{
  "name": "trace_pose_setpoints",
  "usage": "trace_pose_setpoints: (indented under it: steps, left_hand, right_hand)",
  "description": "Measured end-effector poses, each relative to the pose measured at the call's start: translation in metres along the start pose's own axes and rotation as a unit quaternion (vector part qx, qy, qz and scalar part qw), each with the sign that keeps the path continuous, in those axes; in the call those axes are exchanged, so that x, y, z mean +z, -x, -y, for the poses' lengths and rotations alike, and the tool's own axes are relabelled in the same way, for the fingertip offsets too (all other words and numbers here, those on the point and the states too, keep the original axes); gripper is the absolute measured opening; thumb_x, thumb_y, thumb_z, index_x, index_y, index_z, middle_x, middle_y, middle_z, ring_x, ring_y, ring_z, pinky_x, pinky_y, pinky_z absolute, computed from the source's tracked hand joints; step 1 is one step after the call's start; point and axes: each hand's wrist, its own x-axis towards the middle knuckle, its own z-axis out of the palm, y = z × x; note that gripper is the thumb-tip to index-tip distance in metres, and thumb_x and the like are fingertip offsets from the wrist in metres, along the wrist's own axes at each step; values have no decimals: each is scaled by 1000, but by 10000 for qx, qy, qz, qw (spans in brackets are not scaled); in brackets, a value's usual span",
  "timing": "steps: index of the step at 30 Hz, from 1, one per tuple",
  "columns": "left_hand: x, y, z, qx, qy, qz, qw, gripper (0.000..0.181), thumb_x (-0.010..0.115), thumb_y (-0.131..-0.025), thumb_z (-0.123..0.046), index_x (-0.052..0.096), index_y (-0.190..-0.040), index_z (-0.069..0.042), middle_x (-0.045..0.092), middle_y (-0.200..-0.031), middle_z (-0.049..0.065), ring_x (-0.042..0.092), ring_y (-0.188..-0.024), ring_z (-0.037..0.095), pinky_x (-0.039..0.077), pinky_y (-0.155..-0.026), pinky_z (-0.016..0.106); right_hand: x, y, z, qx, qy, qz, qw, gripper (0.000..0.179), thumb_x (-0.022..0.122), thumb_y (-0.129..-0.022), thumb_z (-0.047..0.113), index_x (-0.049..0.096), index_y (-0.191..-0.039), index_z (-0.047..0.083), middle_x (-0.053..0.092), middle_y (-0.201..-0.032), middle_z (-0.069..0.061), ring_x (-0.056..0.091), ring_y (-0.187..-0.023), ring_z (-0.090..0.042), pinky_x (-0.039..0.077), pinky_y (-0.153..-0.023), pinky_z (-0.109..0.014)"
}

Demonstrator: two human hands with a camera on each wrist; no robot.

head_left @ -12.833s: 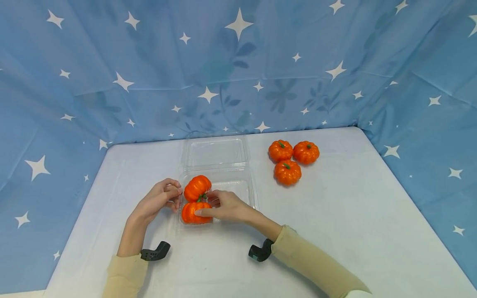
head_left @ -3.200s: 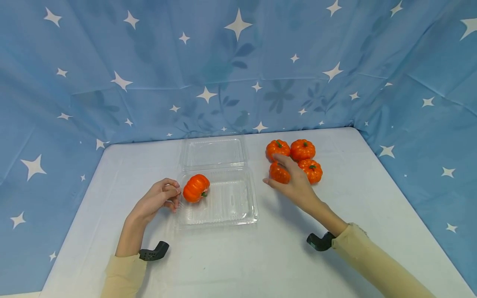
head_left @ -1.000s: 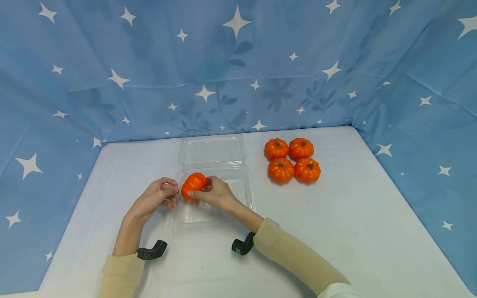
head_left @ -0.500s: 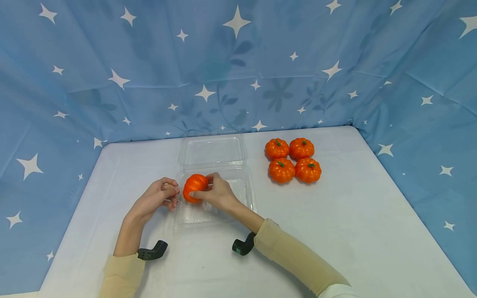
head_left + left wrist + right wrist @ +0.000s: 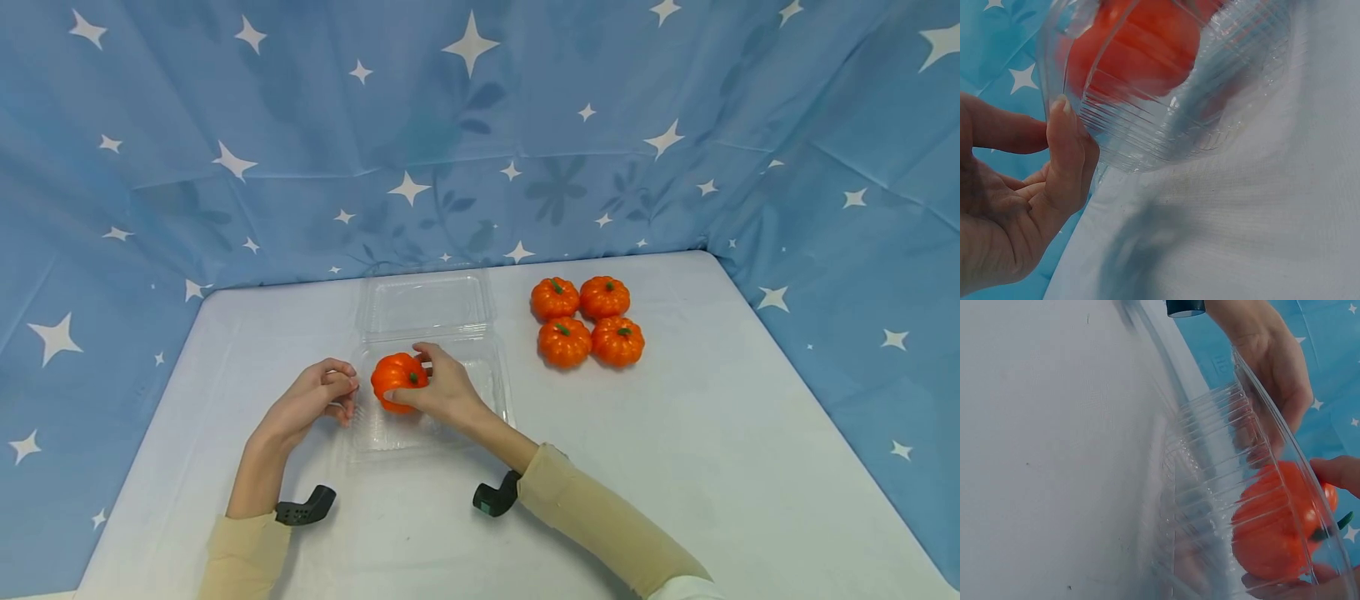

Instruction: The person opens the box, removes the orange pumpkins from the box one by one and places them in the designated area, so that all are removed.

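My right hand grips a small orange toy pumpkin between thumb and fingers, over the left part of a clear plastic clamshell container. In the head view the pumpkin's green stem faces up and to the right. Through the container's ribbed wall, the right wrist view shows the same pumpkin, its stem near the rim. At the container's left edge, my left hand pinches the rim; the left wrist view has its fingertips against the clear plastic.
Toy pumpkins stand in a tight two-by-two cluster on the white table, right of the container. Its hinged lid lies open toward the back. A blue star-patterned curtain borders the table's back and sides.
One pumpkin has gone from the container to the right-hand cluster. My right hand has returned to the remaining pumpkin and turned it stem-up, shifting it slightly right. The left hand stays at the rim.
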Motion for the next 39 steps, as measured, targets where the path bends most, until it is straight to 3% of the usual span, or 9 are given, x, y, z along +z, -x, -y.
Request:
trace_pose_setpoints:
  steps: [5,16,23,34,39]
  left_hand:
    - [0,1,0,-15,-1,0,10000,29,49,-106,-8,39,-123,12,60,-86,16,60,-64,16,58,-59,31]
    - [-1,1,2,-1,-22,1,10000,30,49,-106,-8,39,-124,12,59,-82,11,60,-63,16,58,-58,32]
    - [-1,2,2,-5,-26,-27,10000,29,49,-105,-8,39,-125,12,60,-80,10,59,-63,16,59,-58,31]
    - [0,1,0,0,-4,-44,10000,31,50,-105,-9,39,-126,11,59,-82,12,60,-64,16,59,-58,32]
    - [0,0,-1,-5,-40,-35,10000,31,51,-106,-10,39,-126,11,59,-82,11,60,-65,16,58,-58,33]
  right_hand:
    - [-3,2,0,-31,11,-105,9999,75,86,-81,29,53,-144,6,59,-143,-11,60,-123,-30,54,-103,-45]
    - [-12,4,-4,-833,618,42,9946,77,85,-81,25,53,-148,3,61,-141,-12,60,-124,-29,53,-105,-45]
    - [-19,9,-2,-658,619,24,9959,80,87,-81,23,49,-149,2,58,-145,-12,58,-128,-30,51,-108,-46]
    - [-39,22,0,-1095,1025,-32,9887,74,86,-83,22,52,-147,3,58,-145,-12,58,-128,-30,52,-107,-46]
    - [-51,31,2,-1067,1095,-149,9881,75,85,-83,20,51,-148,4,55,-149,-12,56,-132,-31,51,-108,-47]
